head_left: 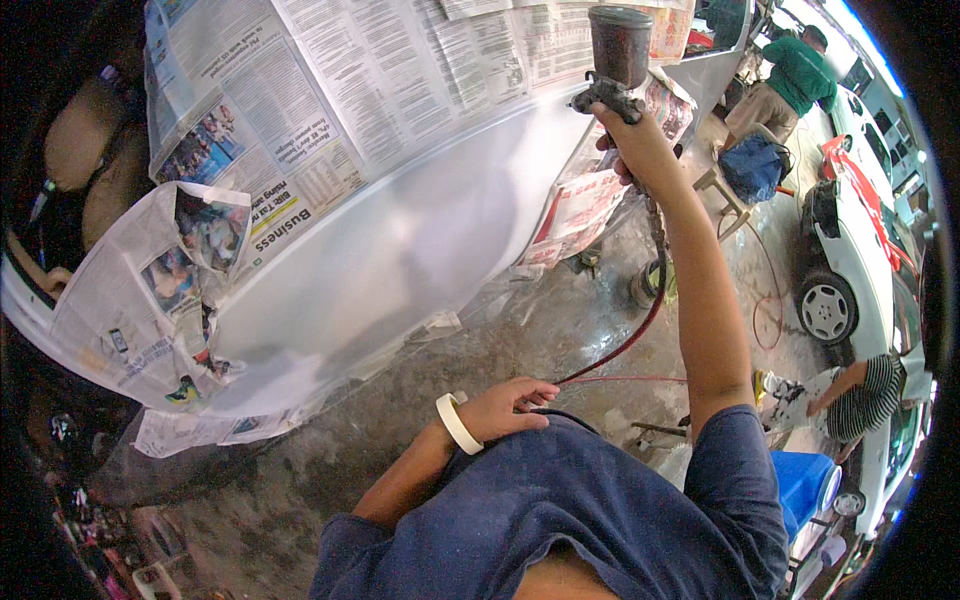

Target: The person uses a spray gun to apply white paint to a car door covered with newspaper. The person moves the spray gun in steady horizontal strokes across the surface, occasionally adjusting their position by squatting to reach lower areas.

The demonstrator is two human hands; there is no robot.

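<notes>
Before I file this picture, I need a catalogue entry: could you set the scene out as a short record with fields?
Right hand: raised, gripping a spray gun with a dark cup on top
Left hand: low, near the torso, fingers by the hose; whether they grip it is unclear
Left wrist: pale tape roll around it
Surface ahead: whitish panel bordered by newspaper
Other people: one in green, one in stripes
Right background: white car
</notes>
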